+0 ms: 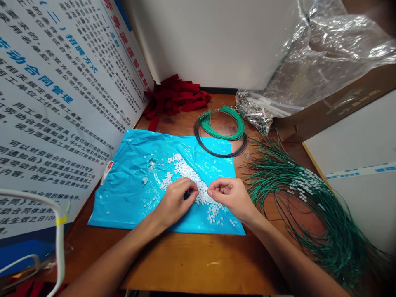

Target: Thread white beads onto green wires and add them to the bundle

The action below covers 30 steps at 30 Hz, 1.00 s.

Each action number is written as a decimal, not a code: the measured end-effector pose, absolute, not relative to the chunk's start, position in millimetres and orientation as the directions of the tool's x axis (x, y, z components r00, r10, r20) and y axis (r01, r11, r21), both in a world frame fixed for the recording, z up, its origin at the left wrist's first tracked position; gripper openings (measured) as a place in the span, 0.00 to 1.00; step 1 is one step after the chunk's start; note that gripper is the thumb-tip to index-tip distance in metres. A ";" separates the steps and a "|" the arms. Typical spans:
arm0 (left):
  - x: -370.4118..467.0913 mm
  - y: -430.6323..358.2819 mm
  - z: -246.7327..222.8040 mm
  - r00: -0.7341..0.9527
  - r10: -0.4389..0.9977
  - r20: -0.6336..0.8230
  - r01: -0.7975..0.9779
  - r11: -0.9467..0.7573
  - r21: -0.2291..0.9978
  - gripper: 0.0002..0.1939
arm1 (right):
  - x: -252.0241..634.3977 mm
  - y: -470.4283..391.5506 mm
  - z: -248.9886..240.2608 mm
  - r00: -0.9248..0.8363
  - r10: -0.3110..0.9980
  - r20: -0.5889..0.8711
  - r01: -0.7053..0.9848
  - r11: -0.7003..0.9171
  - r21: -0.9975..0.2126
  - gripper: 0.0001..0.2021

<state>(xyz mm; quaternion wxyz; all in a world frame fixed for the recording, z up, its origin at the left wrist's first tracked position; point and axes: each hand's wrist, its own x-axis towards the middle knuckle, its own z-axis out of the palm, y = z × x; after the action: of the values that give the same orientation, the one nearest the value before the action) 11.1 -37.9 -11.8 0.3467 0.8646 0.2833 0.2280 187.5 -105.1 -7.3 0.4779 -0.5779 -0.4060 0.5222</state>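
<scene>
A heap of small white beads (185,168) lies on a blue plastic bag (123,173) spread on the wooden table. My left hand (179,198) is over the near part of the heap, its thumb and fingertips pinched together. Facing it from the right, my right hand (230,196) is also closed in a pinch, with its fingertips a short way from the left ones. Whatever either pinch holds is too small to make out. Smaller clusters of beads are scattered on the bag around both hands.
Behind the bag lie a coil of green wire (238,134), a dark wire coil (202,142) and red cloth strips (176,97). Green strands with white beads (309,181) spread along the right. A cardboard box (334,105) and clear plastic (346,45) stand back right; a printed board (77,82) stands left.
</scene>
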 end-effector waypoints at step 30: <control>12.8 -41.8 8.7 0.590 0.795 -0.144 0.079 0.121 0.990 0.01 | 171.0 -115.6 6.9 0.139 0.976 -0.166 0.023 -0.171 -0.985 0.02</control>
<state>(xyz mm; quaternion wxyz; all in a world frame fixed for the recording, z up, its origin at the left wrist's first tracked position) 12.8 -41.8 8.7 0.6555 0.6042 0.3614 0.2731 171.0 -115.6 6.9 0.4802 -0.5821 -0.4290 0.4965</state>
